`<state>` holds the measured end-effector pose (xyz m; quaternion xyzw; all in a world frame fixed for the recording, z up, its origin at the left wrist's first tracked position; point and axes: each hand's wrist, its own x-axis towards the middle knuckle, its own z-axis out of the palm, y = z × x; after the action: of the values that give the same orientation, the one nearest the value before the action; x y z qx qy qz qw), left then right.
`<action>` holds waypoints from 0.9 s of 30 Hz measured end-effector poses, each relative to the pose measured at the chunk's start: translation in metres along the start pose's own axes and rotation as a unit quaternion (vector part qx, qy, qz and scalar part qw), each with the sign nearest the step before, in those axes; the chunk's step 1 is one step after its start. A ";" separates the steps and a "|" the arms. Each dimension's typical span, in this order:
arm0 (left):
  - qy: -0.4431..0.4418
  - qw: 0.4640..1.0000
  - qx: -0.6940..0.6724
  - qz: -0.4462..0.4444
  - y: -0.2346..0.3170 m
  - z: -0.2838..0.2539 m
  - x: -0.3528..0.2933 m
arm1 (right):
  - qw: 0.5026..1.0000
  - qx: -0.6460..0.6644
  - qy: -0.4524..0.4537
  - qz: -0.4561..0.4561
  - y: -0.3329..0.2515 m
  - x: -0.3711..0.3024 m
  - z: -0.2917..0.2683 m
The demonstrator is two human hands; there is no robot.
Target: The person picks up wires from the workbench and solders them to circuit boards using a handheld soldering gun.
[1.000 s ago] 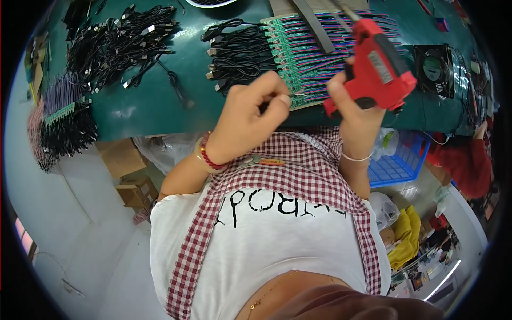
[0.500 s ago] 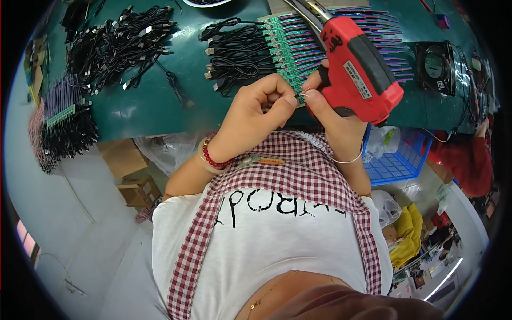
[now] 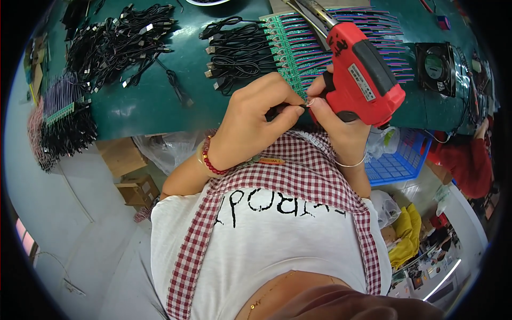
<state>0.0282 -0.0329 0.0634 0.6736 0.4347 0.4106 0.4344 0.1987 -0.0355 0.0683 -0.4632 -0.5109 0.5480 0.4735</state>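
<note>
In my left hand (image 3: 264, 117) a thin black cable is pinched between thumb and fingertips. My right hand (image 3: 338, 120) wraps the grip of a red and black soldering gun (image 3: 368, 74), whose metal front points to the far edge. Its thumb and forefinger also pinch a thin pale wire end (image 3: 309, 102), which meets the cable's end at my left fingertips. Just beyond both hands lies a row of small green circuit boards (image 3: 285, 50). Coiled black cables (image 3: 240, 50) run from its left side, and striped coloured wires (image 3: 384, 40) from its right.
A pile of black USB cables (image 3: 122, 45) lies at the left on the green table (image 3: 213, 109). Bundled boards with wires (image 3: 64, 117) hang over its left edge. A black fan (image 3: 434, 66) stands at the right. Below is a blue basket (image 3: 397, 165); a person's red sleeve (image 3: 466, 160) shows beyond.
Both hands have shifted slightly nearer to me and to the right, with the cable and wire ends still pinched. The soldering gun has moved a little with my right hand.
</note>
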 end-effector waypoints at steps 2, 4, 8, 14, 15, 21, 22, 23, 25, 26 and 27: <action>-0.013 1.000 -0.005 -0.014 0.003 -0.001 0.000 | 1.000 0.016 -0.011 0.000 0.001 -0.001 -0.003; -0.027 0.999 -0.020 -0.030 0.004 -0.003 0.001 | 0.999 0.033 -0.022 0.000 0.000 -0.003 -0.004; -0.070 0.993 -0.065 -0.067 0.004 -0.007 0.003 | 0.998 0.030 -0.057 -0.003 -0.003 -0.003 -0.008; -0.088 0.975 -0.138 -0.153 0.005 -0.007 0.002 | 0.998 -0.011 -0.062 -0.009 -0.005 -0.006 -0.008; -0.088 0.975 -0.138 -0.153 0.006 -0.006 0.001 | 0.998 -0.032 -0.049 -0.007 -0.006 -0.007 -0.006; -0.017 0.991 -0.090 -0.097 0.009 0.006 0.002 | 0.967 -0.237 0.026 -0.087 0.013 -0.012 0.004; 0.013 0.997 -0.033 -0.065 0.009 0.008 0.002 | 0.967 -0.237 0.026 -0.087 0.012 -0.011 0.006; 0.042 0.998 0.024 -0.032 0.008 0.009 0.003 | 0.981 -0.169 0.042 -0.080 0.010 -0.009 0.008; 0.054 0.996 0.069 -0.002 0.007 0.008 0.003 | 0.995 -0.031 0.089 -0.014 0.007 -0.008 0.009; 0.066 0.991 0.114 0.028 0.006 0.008 0.003 | 0.996 -0.031 0.089 -0.013 0.007 -0.009 0.008; 0.066 0.991 0.114 0.027 0.005 0.007 0.003 | 0.996 -0.020 0.087 -0.004 0.006 -0.009 0.006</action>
<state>0.0371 -0.0328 0.0662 0.7015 0.4880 0.4140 0.3137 0.1934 -0.0454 0.0624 -0.5164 -0.4803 0.4931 0.5095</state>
